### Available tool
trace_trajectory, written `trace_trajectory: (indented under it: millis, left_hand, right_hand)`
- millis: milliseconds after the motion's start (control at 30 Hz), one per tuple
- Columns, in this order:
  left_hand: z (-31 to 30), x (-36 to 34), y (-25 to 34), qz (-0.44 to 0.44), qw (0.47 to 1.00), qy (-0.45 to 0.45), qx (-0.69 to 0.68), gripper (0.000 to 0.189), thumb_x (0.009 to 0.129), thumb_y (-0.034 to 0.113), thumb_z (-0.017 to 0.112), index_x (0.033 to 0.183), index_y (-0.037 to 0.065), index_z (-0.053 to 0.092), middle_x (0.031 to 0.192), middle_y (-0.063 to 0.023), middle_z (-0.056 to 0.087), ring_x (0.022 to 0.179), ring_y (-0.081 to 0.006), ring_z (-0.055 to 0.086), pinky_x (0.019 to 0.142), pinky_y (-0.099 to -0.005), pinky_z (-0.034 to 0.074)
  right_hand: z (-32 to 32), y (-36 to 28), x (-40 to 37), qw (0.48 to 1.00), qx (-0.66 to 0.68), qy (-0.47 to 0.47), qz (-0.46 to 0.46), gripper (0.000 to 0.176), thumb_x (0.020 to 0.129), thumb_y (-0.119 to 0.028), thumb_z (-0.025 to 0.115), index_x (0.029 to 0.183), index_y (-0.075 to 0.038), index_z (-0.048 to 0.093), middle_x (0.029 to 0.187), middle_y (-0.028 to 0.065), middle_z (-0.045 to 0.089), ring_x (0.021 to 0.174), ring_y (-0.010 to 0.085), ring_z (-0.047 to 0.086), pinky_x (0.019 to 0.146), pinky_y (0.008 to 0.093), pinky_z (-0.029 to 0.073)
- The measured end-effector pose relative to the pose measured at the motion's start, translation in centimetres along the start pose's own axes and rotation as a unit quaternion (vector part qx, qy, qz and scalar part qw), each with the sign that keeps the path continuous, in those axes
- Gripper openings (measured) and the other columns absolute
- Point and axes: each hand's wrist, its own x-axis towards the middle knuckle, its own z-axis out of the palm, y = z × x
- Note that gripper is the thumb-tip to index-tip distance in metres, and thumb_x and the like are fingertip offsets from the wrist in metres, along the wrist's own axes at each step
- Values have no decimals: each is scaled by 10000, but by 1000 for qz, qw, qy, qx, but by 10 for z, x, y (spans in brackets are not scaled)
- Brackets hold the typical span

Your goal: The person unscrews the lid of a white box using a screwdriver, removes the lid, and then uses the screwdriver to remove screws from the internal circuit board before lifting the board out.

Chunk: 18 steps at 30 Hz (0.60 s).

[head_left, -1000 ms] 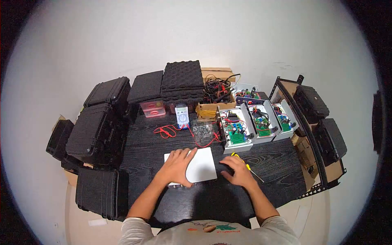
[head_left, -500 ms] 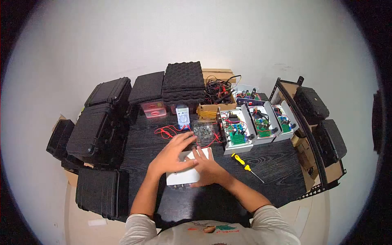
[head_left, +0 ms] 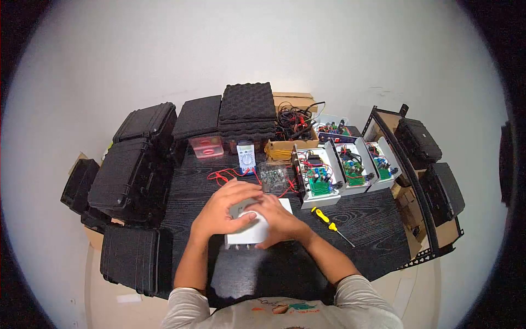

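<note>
On the black table in front of me is a white box (head_left: pixel 246 236), with round metal connectors along its near edge. My left hand (head_left: pixel 227 205) arches over its left part, thumb apart from the fingers, the thumb reaching over the white top. Just to its right, my right hand (head_left: pixel 279 219) lies across the box's right side, fingers stretched forward and thumb apart. The fingertips of both hands meet or overlap above the box. Whether they press on the top is hard to see, as the hands and shadows cover much of it.
A yellow screwdriver (head_left: pixel 332 226) lies to the right. Open white enclosures with green circuit boards (head_left: pixel 319 181) stand behind it. Beyond the box are a multimeter (head_left: pixel 247 159) with red leads and a clear parts case (head_left: pixel 274 176). Black cases (head_left: pixel 131 257) stack at left; a shelf (head_left: pixel 422 192) stands right.
My hands have drawn closer together over the white box. The left hand has shifted slightly left and arched more, and the right hand's fingers are now less spread.
</note>
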Motion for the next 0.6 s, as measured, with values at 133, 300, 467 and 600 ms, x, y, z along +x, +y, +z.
trace_trajectory:
  millis: [133,300,467,600]
  left_hand:
    - [-6,-3,2,26,999,23,-10,670,846,629,586,1245,114,737,1299,-111,699,1309,-356,586,1186,-721,-4]
    - [20,3,9,65,994,83,-20,763,887,708,377,1159,117,775,1204,-70,734,1345,-371,536,1177,-713,-73]
    - [36,4,0,91,994,66,-4,670,883,661,427,1032,115,786,1116,-53,740,1268,-343,565,1177,-721,-49]
    - [44,4,-9,98,994,56,-10,568,823,606,539,1020,132,781,1094,-37,738,1224,-327,580,1181,-721,-46]
  right_hand:
    - [-6,12,-7,968,196,155,-20,1260,460,-356,996,1507,-59,362,1511,203,395,1450,380,370,1232,469,276]
    - [-6,10,-8,926,342,159,-5,1497,455,-253,1030,1616,-66,105,1574,162,345,1472,303,358,1225,438,286]
    - [-7,10,-9,939,321,113,44,1551,447,-275,1032,1640,-70,63,1603,192,318,1471,330,370,1219,456,315]
    - [-11,10,-9,956,270,87,79,1533,461,-320,1025,1636,-60,76,1605,225,304,1471,362,371,1213,468,336]
